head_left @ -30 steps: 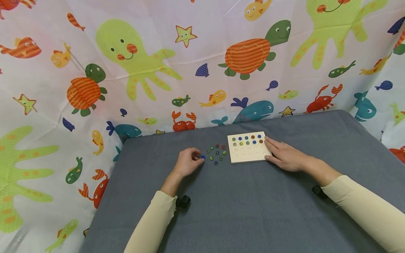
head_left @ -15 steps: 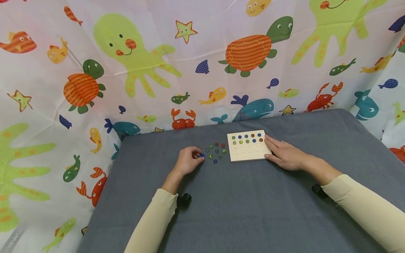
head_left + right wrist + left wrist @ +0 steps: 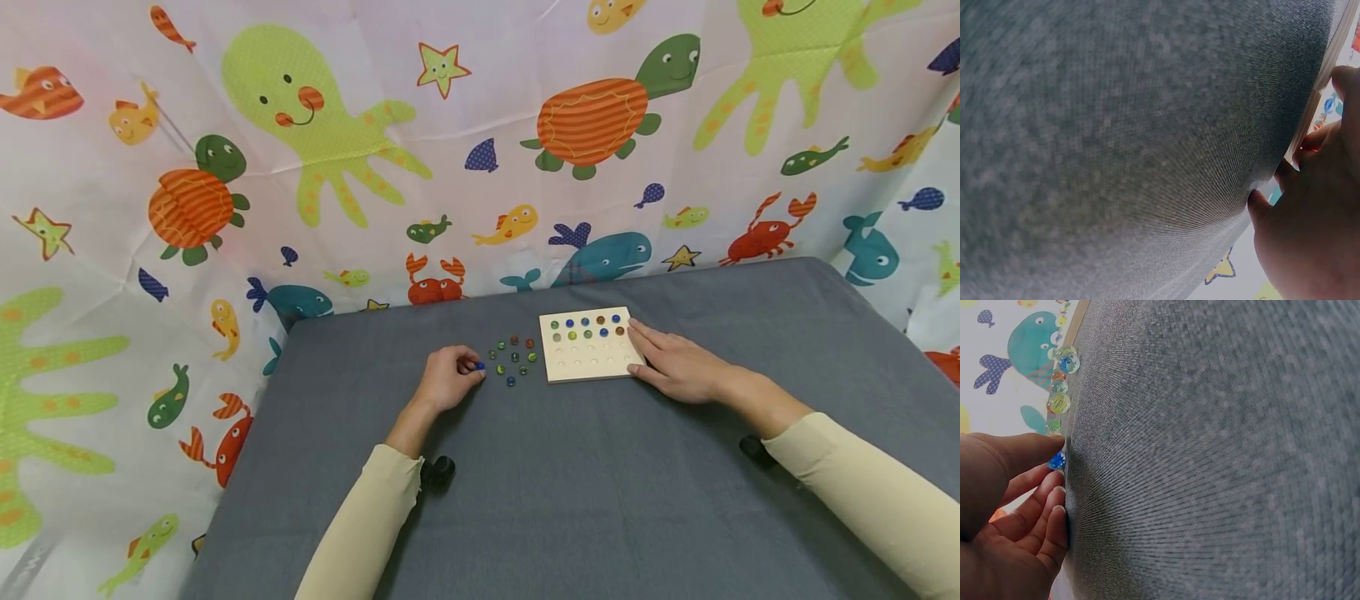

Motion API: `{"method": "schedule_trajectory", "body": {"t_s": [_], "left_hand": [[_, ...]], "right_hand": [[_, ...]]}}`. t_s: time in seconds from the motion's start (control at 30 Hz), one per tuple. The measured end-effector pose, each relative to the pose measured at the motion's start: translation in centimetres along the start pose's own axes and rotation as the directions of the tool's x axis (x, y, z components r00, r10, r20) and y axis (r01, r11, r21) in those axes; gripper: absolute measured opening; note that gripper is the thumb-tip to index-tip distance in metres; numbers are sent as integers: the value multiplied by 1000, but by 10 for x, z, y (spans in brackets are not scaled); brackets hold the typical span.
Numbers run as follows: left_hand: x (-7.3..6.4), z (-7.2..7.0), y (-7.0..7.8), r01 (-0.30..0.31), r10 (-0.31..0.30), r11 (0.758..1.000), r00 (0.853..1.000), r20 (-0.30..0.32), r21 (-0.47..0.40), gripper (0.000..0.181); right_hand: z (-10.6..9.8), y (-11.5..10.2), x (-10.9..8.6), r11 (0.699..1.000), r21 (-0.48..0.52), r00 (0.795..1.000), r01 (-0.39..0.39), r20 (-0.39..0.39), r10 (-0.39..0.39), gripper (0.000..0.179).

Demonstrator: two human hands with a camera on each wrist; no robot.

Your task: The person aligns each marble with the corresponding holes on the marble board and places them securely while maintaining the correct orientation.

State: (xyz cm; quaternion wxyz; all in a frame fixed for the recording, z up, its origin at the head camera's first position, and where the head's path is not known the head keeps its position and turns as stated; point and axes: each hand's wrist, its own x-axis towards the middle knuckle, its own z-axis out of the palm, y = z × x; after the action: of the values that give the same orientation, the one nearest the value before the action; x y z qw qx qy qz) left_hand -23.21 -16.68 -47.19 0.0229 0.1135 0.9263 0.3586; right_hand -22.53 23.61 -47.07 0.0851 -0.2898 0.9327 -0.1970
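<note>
The head view takes in the whole pale board (image 3: 590, 357) on the gray cloth-covered counter (image 3: 540, 492), with marbles (image 3: 572, 335) of green, blue, brown and yellow seated in its two far rows and bare hollows along the two near ones; the wrist views, skimming low over the cloth, catch just an edge of it. From above, a loose cluster of glass marbles (image 3: 515, 357) spreads between the board and the left hand (image 3: 448, 382), whereas the left wrist view stacks these into an overlapping line but brings out their clear glass and colored swirls. That same view also settles the grip, which is small from the head: the blue marble (image 3: 1057, 460) sits pinched between thumb and forefinger, just left of the cluster, the other fingers bent gently below it, close to the cloth. The right hand (image 3: 678, 371) lies at the board's right edge with its fingers extended, thumb toward the near corner and fingertips at the far part of that edge; the right wrist view shows the thumb set apart from the fingers there, though whether every fingertip touches the wood I cannot tell. The two hands are well apart, the cluster and board between them. Behind the counter hangs a curtain (image 3: 480, 108) printed with sea animals.
</note>
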Motion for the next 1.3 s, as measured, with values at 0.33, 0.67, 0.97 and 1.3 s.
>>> {"method": "schedule_trajectory", "body": {"t_s": [0.33,0.67,0.97,1.3], "left_hand": [[1,1,-1,17,-17,1000,1000,7,-8,11],[-3,-1,0,13,-13,1000,1000,8,-24,11],[-7,-6,1,5,-5,999,1000,3,-38,13],[-9,-8,3,-10,9,998,1000,-16,-57,11]], "right_hand": [[1,1,0,1000,3,1000,-24,12,24,75],[1,3,0,1000,-15,1000,-2,22,2,76],[10,16,3,999,-35,999,-33,22,33,79],[11,17,3,999,-14,999,-35,32,36,79]]}}
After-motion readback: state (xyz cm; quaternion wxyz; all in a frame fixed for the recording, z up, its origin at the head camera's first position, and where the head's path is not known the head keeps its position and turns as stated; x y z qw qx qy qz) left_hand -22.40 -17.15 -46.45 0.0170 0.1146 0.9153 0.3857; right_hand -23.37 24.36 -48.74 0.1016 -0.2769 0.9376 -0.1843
